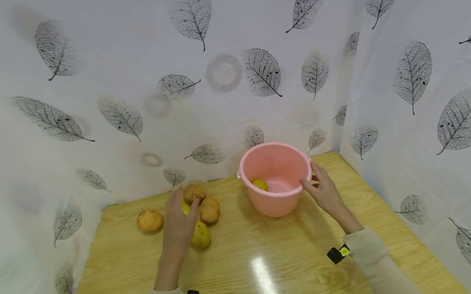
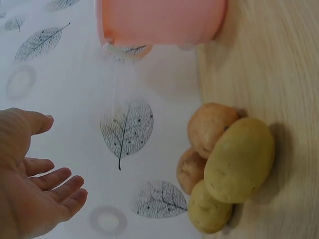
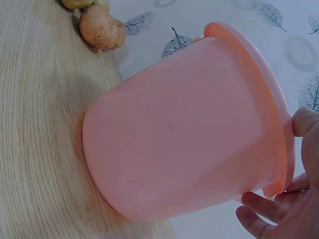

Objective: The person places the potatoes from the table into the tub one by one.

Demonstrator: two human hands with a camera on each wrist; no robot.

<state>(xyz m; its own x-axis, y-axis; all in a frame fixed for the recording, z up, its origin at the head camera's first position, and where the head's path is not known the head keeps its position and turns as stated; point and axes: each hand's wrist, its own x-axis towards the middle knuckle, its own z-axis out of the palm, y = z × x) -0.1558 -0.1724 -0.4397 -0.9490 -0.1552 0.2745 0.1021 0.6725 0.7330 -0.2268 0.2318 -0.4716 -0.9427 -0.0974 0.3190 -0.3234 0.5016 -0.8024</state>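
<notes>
Left hand (image 1: 177, 224): we find it above the potatoes left of the pink bucket, fingers loose, thumb parted from them, nothing in its grasp; the left wrist view shows it apart from them.
Right hand (image 1: 326, 194): grips the bucket's right side, thumb on the rim, fingers curled beneath it outside.
Pink bucket (image 1: 277, 205): our landmark; stands on the tabletop, mouth up.
Yellow item (image 1: 260, 184): lies inside the bucket, toward its left wall; we cannot tell its kind.
Brown potatoes: two clustered left of the bucket, a rear one (image 1: 194, 193) and a nearer one (image 1: 209, 210); a lone potato (image 1: 150, 221) sits farthest left of it.
Yellow-green potatoes: two in the same cluster left of the bucket; we see the front one (image 1: 201, 235) well, the other (image 1: 185, 208) partly hidden by the hand.
Tabletop (image 1: 234, 255): wood-grained, under the bucket and potatoes.
Leaf-print sheet (image 1: 133, 59): pale, hanging behind the bucket.
</notes>
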